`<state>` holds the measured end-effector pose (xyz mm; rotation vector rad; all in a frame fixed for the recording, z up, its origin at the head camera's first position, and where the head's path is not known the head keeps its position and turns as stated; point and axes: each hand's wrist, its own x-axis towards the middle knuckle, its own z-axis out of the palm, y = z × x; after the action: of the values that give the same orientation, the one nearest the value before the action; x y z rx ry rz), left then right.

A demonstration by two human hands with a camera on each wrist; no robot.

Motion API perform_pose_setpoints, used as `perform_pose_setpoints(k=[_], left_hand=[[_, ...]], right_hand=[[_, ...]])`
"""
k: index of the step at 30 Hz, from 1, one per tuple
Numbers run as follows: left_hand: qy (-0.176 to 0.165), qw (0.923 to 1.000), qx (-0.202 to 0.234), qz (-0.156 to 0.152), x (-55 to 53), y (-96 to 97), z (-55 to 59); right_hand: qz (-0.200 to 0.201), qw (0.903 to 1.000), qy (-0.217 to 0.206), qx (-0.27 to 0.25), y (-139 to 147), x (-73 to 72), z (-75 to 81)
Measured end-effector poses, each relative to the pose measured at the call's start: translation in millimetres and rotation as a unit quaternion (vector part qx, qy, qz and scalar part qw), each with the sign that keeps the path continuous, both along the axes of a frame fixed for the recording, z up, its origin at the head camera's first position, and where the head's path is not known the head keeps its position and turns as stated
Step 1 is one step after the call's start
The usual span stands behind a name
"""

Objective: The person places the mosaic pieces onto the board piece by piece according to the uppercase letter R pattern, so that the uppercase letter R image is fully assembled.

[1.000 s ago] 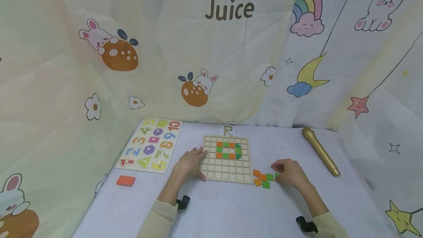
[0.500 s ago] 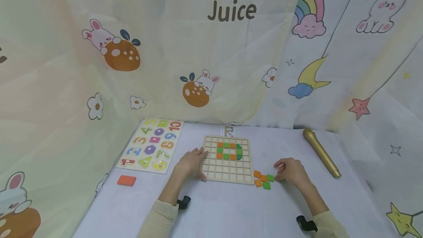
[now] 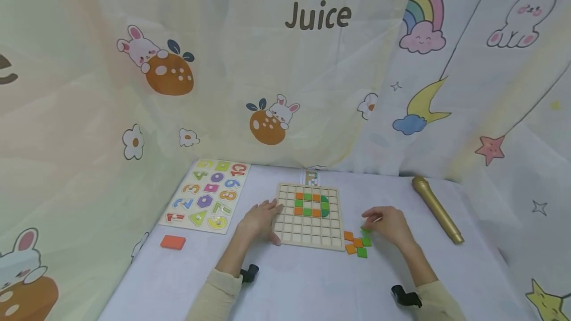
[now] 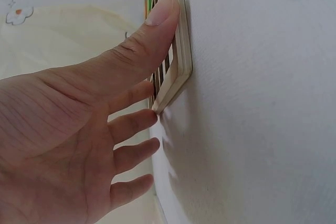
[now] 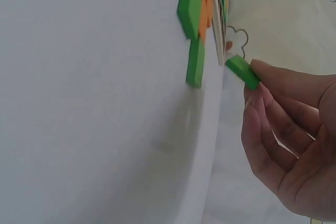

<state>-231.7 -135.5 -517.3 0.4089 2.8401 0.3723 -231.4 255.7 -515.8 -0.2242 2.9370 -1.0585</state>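
Left of the grid board [image 3: 308, 236] lies the number board [image 3: 186, 223]; right, the tiles [image 3: 358, 242] — and (farther right) the microphone [image 3: 439, 211].

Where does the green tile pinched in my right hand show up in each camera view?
Head: the green tile is at the fingertips of the right hand, right of centre, below mid-height.
Left wrist: not in it.
Right wrist: the green tile is right of centre, above mid-height.
Shared landmark: the wooden grid board, slanted in both wrist views.
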Motion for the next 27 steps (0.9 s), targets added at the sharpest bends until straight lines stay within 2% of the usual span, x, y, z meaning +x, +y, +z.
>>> perform_pose_setpoints(k=[4,16,21,27], left_hand=[[0.001,1.0000,-0.002,0.002,0.1,0.8,0.2],[-0.002,1.0000,-0.004,-0.001,-2.1,1.2,-1.3],[0.000,1.0000,-0.001,0.000,-1.3,1.5,-1.2],[0.003,1.0000,-0.001,0.003,-0.6,1.3,-0.9]], right_hand=[[0.012,0.9999,0.002,-0.012,-10.3,-3.8,2.0],[0.002,0.9991,-0.011,-0.042,-45.8,-16.3,0.2],[0.000,0.9972,-0.022,-0.071,-61.4,-20.6,-1.6],[0.023,0.9950,-0.014,-0.096,-78.4,-25.1,-6.8]])
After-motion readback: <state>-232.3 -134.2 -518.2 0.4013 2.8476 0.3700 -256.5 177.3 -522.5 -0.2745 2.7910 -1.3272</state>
